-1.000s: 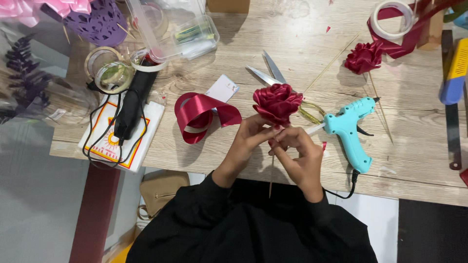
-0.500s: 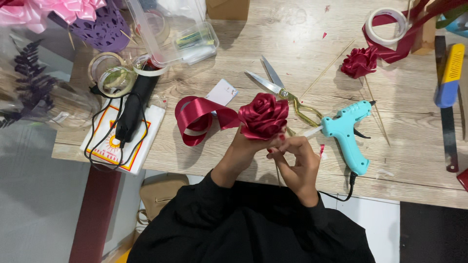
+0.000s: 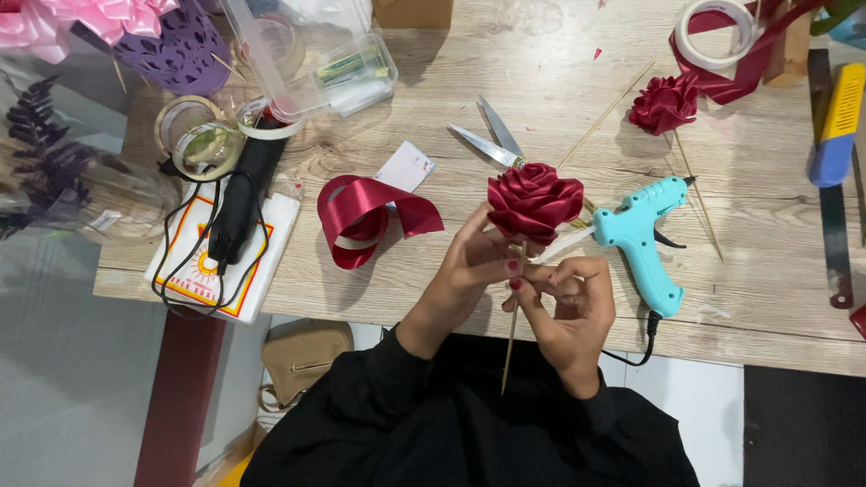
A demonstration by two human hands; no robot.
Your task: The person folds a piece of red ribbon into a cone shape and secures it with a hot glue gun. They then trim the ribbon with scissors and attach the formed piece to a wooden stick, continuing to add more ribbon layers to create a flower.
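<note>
A: Head view. Position of ribbon rose [image 3: 534,200]?

B: Raised above the near edge of wooden table [image 3: 505,81], mounted on thin wooden stick [image 3: 511,334]. Stick angled down toward the body.

A: Left hand [image 3: 469,271]?

B: Closed around the stick just under the rose head, fingers pinching the base of the bloom.

A: Right hand [image 3: 568,302]?

B: Closed as well, fingertips pinched on the stick directly below the left hand. Hands touching each other.

A: Items nearby?

B: Turquoise glue gun [image 3: 642,236] lying on the table just right of the hands, cord trailing over the table edge. Scissors [image 3: 492,142] behind the rose, blades apart. Loose coil of dark red ribbon [image 3: 365,216] left of the hands. Second finished rose [image 3: 665,104] farther back on the right, well apart. Tape roll [image 3: 715,32] at the far right corner. Black tool with cable [image 3: 242,194] resting on a white box at left.
</note>
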